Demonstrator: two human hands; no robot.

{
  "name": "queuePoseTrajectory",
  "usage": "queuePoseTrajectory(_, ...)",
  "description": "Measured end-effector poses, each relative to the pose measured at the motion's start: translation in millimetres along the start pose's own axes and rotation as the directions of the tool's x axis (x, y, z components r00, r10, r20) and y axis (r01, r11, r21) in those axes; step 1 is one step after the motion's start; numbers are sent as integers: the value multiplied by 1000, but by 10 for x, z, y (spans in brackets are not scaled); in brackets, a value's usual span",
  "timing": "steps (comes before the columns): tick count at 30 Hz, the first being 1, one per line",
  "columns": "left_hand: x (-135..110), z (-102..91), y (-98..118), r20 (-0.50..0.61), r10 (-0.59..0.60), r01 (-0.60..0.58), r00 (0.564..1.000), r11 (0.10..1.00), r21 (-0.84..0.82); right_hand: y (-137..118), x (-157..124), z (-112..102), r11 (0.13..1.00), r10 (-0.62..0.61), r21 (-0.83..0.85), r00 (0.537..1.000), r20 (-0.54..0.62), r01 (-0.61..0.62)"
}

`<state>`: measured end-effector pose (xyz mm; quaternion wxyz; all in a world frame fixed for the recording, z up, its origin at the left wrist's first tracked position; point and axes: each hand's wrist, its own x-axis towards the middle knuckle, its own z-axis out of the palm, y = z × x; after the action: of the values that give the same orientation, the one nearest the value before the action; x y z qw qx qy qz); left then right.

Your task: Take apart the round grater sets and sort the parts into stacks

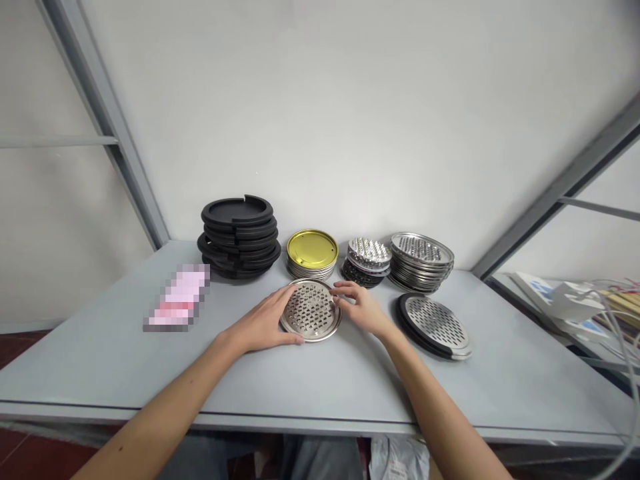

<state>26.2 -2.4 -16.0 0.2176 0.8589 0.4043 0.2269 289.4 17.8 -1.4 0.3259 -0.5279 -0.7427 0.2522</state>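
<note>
A round perforated metal disc (311, 309) lies flat on the grey table (320, 387), in the middle. My left hand (263, 323) rests on the table against the disc's left rim, fingers curved round its edge. My right hand (361, 306) touches the disc's right rim with bent fingers. Both hands grip the disc from opposite sides.
Along the wall stand a stack of black rubber rings (239, 236), a stack of gold-topped lids (311, 253), a small pile of shiny perforated discs (368, 261) and a taller stack of metal grater discs (421, 261). A grater disc seated in a black ring (435, 325) lies right of my hands. A blurred pink item (177, 298) lies left.
</note>
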Motion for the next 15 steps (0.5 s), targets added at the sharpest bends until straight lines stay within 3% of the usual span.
queuePoseTrajectory(6, 0, -28, 33, -17, -5, 4, 1000, 1000, -18, 16, -7, 52, 999, 32, -22, 997, 74, -31)
queuePoseTrajectory(15, 23, -56, 44, -72, 29, -29, 997, 1000, -2, 55, 20, 52, 998, 24, 54, 999, 28, -25)
